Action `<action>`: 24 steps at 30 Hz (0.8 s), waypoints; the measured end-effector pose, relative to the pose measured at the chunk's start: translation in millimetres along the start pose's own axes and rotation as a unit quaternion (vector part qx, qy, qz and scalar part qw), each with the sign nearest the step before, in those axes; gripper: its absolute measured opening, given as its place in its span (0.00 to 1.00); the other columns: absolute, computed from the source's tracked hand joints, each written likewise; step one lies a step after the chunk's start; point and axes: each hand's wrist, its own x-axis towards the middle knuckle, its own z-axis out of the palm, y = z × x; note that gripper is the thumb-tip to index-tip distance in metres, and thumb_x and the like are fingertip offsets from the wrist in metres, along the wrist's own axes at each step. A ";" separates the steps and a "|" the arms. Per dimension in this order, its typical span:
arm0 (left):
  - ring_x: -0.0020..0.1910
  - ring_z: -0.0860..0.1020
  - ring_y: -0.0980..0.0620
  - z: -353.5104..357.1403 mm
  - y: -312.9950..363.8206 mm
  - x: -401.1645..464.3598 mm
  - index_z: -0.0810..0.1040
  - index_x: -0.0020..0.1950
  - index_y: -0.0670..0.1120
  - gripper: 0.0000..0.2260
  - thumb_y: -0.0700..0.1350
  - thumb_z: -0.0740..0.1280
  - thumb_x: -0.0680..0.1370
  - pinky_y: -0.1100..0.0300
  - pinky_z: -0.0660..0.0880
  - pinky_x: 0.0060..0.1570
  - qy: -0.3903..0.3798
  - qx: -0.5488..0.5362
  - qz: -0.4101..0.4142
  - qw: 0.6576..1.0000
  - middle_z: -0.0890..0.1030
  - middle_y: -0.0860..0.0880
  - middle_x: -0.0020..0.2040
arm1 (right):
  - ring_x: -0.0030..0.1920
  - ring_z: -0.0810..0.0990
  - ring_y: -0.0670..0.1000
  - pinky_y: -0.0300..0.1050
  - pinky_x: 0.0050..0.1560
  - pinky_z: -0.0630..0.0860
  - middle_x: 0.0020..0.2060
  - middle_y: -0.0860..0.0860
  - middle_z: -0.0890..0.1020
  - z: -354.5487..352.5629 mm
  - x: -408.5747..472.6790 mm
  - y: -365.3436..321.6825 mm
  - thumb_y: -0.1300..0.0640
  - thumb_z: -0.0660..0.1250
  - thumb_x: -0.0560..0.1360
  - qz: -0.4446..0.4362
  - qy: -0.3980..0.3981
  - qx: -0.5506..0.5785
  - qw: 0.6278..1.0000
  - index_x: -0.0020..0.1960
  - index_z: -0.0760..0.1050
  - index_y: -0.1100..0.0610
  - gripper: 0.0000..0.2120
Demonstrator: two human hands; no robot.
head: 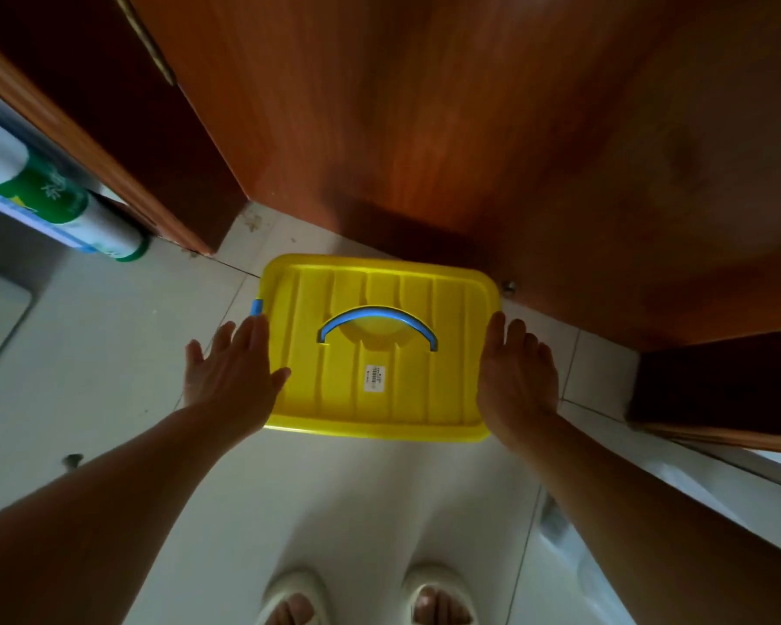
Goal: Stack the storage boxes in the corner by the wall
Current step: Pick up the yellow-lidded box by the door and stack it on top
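A yellow storage box [379, 390] with a ribbed lid, a blue arched handle [378, 324] and a small white label sits in front of me, close to the wooden wall. A blue clip [256, 307] shows on its left edge. My left hand [233, 372] lies flat against the box's left side, fingers spread. My right hand [517, 376] presses flat against the right side. I cannot tell whether the box rests on the floor or on another box; anything beneath it is hidden.
A reddish wooden wall [470, 128] runs behind the box and meets a door frame [109, 164] at the left. A dark wooden cabinet [718, 390] juts out at right. Green-and-white packages [59, 200] lie at far left. My slippered feet [366, 597] stand on pale floor tiles.
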 end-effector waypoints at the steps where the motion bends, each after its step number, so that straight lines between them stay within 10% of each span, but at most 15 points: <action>1: 0.74 0.61 0.47 4.1 0.0 6.9 0.51 0.76 0.44 0.31 0.56 0.59 0.79 0.43 0.59 0.69 0.007 -0.002 -0.006 1.000 0.61 0.48 0.75 | 0.52 0.80 0.62 0.54 0.52 0.76 0.59 0.66 0.76 4.9 5.3 -0.6 0.59 0.65 0.74 0.003 0.004 0.007 1.000 0.71 0.63 0.68 0.28; 11: 0.58 0.76 0.35 26.6 2.3 45.0 0.49 0.76 0.43 0.26 0.42 0.56 0.81 0.43 0.71 0.56 0.032 -0.128 -0.080 0.988 0.74 0.37 0.64 | 0.55 0.78 0.59 0.50 0.50 0.76 0.62 0.62 0.71 21.0 30.3 -11.4 0.57 0.51 0.82 0.084 -0.038 0.181 0.979 0.77 0.38 0.58 0.30; 24: 0.50 0.78 0.35 14.7 -3.7 28.9 0.58 0.71 0.43 0.20 0.34 0.55 0.79 0.44 0.74 0.49 0.057 -0.200 -0.077 0.975 0.78 0.35 0.54 | 0.55 0.78 0.60 0.52 0.53 0.75 0.62 0.65 0.69 8.2 17.2 -9.7 0.53 0.54 0.81 0.083 -0.071 0.209 0.972 0.77 0.35 0.53 0.34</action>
